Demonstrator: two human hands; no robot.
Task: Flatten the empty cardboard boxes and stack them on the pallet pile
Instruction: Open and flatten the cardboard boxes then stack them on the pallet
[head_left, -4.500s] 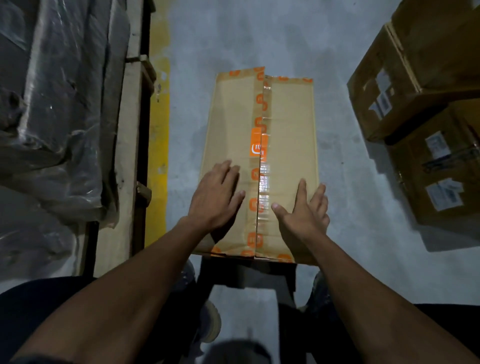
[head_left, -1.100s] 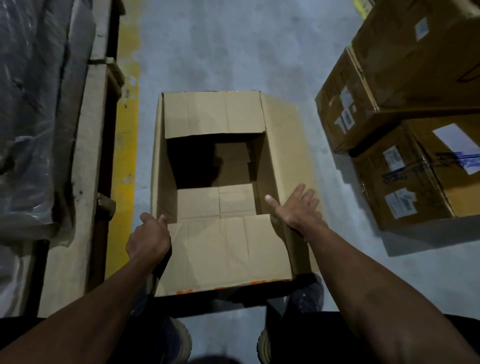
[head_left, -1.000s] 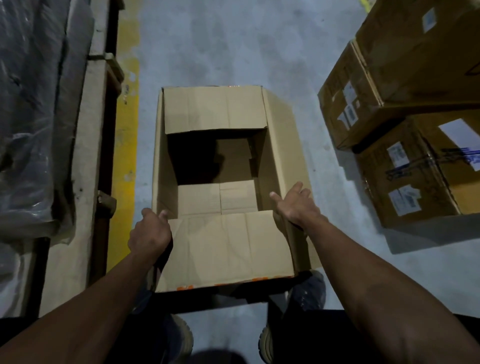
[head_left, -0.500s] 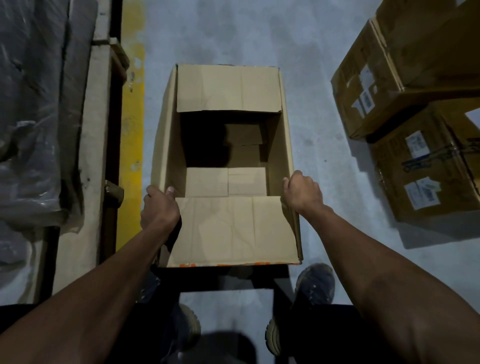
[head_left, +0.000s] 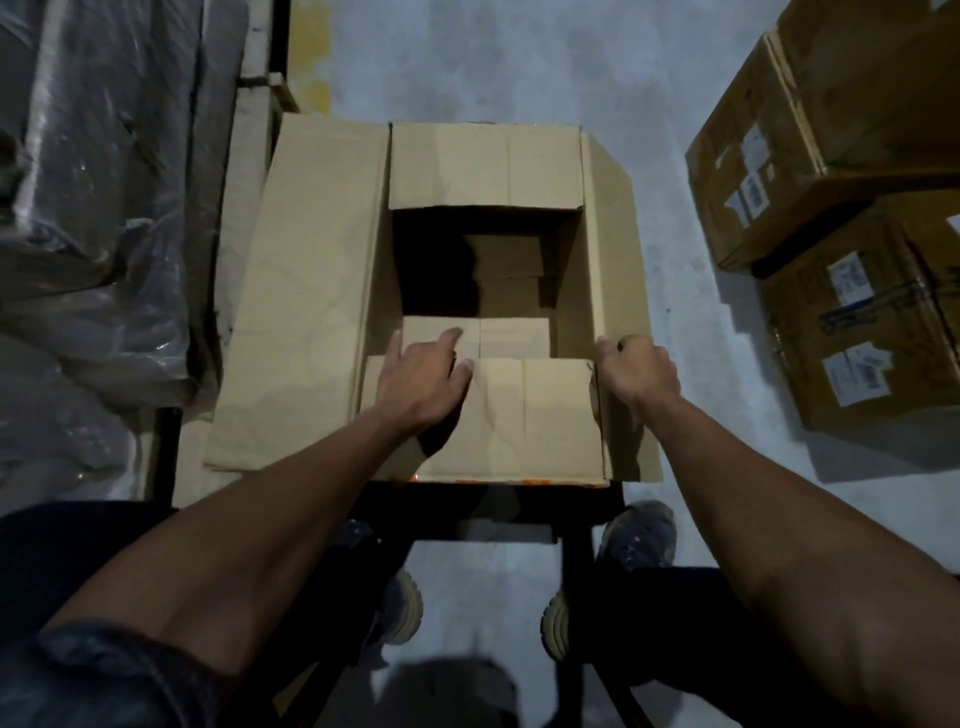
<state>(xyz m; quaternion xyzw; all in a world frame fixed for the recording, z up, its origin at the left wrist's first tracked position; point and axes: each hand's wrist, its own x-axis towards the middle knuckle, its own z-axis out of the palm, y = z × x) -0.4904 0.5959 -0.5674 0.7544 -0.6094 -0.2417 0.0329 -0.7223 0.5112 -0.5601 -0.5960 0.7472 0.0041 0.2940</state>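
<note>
An empty brown cardboard box (head_left: 488, 171) stands open in front of me on a dark frame. Its long left flap (head_left: 306, 291) lies spread out flat to the left. Both short flaps are folded inward, and through the gap I see inner flaps deep inside. My left hand (head_left: 421, 382) rests with spread fingers on the near short flap (head_left: 530, 415), fingertips at its inner edge. My right hand (head_left: 636, 371) grips the box's right wall at the rim, fingers curled over it.
A plastic-wrapped load (head_left: 93, 197) on a wooden pallet (head_left: 249, 156) fills the left side, beside a yellow floor line (head_left: 317, 67). Closed, labelled cardboard boxes (head_left: 841, 218) stand at the right. Grey concrete floor (head_left: 519, 57) lies beyond the box. My shoes (head_left: 636, 540) are below it.
The left flap has swung outward and lies flat. My left hand let go of the left wall and moved onto the near flap. My right hand kept its grip on the right wall.
</note>
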